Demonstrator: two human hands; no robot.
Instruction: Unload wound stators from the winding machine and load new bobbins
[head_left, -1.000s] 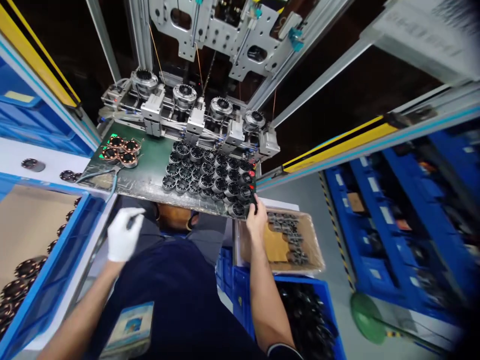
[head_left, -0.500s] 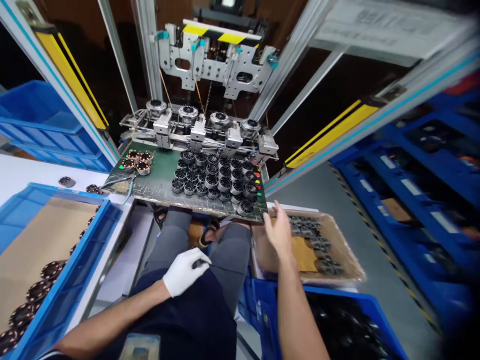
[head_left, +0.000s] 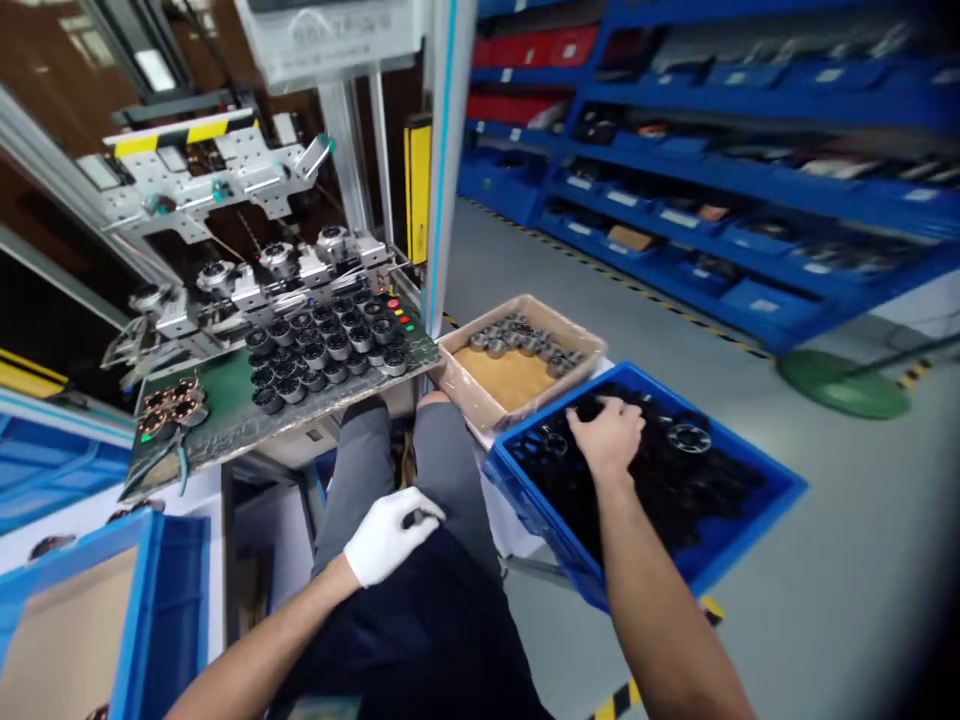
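My bare right hand (head_left: 609,436) is down in a blue bin (head_left: 739,465) heaped with black plastic parts (head_left: 675,490). Its fingers curl among the dark pieces, and what lies between them cannot be made out. One ring-shaped part (head_left: 688,437) with a pale rim lies just right of that hand. My left hand (head_left: 391,535), in a white glove, rests over my lap with curled fingers. Something dark shows between its thumb and fingers, too unclear to name.
A plastic-lined carton (head_left: 457,385) with grey metal parts adjoins the bin. Rows of black-topped round parts (head_left: 322,345) and copper-wound stators (head_left: 176,405) sit on the green bench, with pliers (head_left: 161,458) at its edge. Behind stands a machine frame (head_left: 442,200); shelves (head_left: 675,180) line the back.
The view has swung right. My right hand has moved from beside the bench and carton into the bin of black parts. My left hand stays over my lap.
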